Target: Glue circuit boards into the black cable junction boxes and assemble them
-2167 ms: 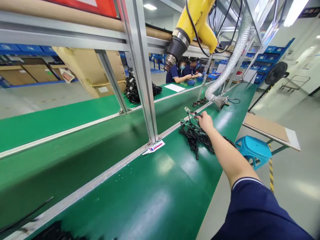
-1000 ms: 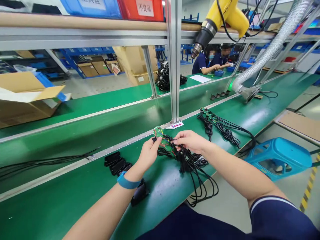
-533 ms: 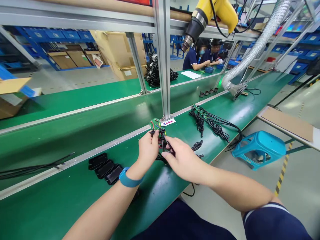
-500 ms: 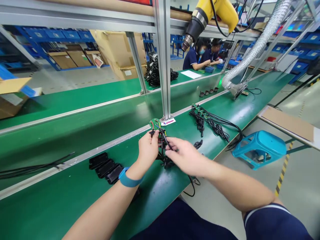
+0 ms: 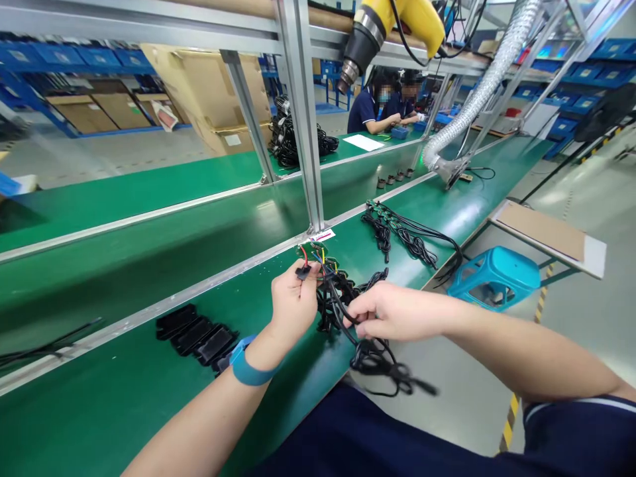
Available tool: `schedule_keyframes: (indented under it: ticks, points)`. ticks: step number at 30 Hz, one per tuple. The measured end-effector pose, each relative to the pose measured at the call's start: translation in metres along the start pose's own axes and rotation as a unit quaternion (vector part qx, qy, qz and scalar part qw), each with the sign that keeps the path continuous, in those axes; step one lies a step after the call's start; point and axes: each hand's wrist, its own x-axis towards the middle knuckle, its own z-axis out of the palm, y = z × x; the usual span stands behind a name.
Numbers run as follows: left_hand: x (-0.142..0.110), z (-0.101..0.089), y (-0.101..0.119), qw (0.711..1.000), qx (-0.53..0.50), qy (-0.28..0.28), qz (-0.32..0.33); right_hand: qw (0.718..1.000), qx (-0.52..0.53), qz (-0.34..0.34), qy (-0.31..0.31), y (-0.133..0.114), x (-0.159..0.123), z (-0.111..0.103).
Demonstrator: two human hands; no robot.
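My left hand [image 5: 292, 306], with a blue wristband, pinches a small black connector [image 5: 302, 270] with red, blue and yellow wires above the green bench [image 5: 149, 391]. Behind it sits a small green circuit board [image 5: 318, 252]. My right hand [image 5: 387, 315] is closed on a black cable of the wire bundle [image 5: 348, 298]. A coiled end of that cable [image 5: 382, 364] hangs past the bench edge.
Black plastic housings [image 5: 193, 334] lie left of my left wrist. More black cable bundles [image 5: 402, 232] lie further along the bench. A yellow heat gun [image 5: 387, 26], a silver hose [image 5: 477, 86], an aluminium post [image 5: 303, 119], a blue stool [image 5: 491, 278]. Two people work at the far end.
My right hand has drawn a black cable down and to the right, away from my left hand, and its coil now hangs off the bench edge. The view has shifted slightly right.
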Motion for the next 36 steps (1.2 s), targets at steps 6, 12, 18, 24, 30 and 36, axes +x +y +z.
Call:
schedule_keyframes:
  ticks: [6, 12, 18, 24, 30, 36]
  points:
    - [-0.003, 0.005, -0.001, 0.986, -0.137, 0.027, -0.096, 0.926, -0.119, 0.086, 0.348, 0.053, 0.008, 0.065]
    - [0.006, 0.008, -0.012, 0.966, -0.195, 0.032, -0.164, 0.929, 0.007, 0.046, 0.367, 0.078, 0.014, 0.079]
    - [0.009, -0.002, -0.022, 0.975, -0.154, -0.048, -0.153, 0.911, 0.230, 0.090, 0.330, 0.079, 0.006, 0.076]
    - [-0.019, -0.010, -0.032, 0.919, -0.182, -0.330, -0.117, 0.880, 0.329, 0.056, 0.338, 0.051, 0.005, 0.084]
    - [-0.020, -0.012, -0.007, 0.851, -0.203, -0.449, -0.183, 0.887, 0.357, 0.010, 0.293, 0.026, -0.001, 0.081]
    - [-0.008, -0.014, 0.015, 0.874, -0.138, -0.453, -0.107, 0.938, 0.246, -0.028, 0.242, 0.014, -0.018, 0.064]
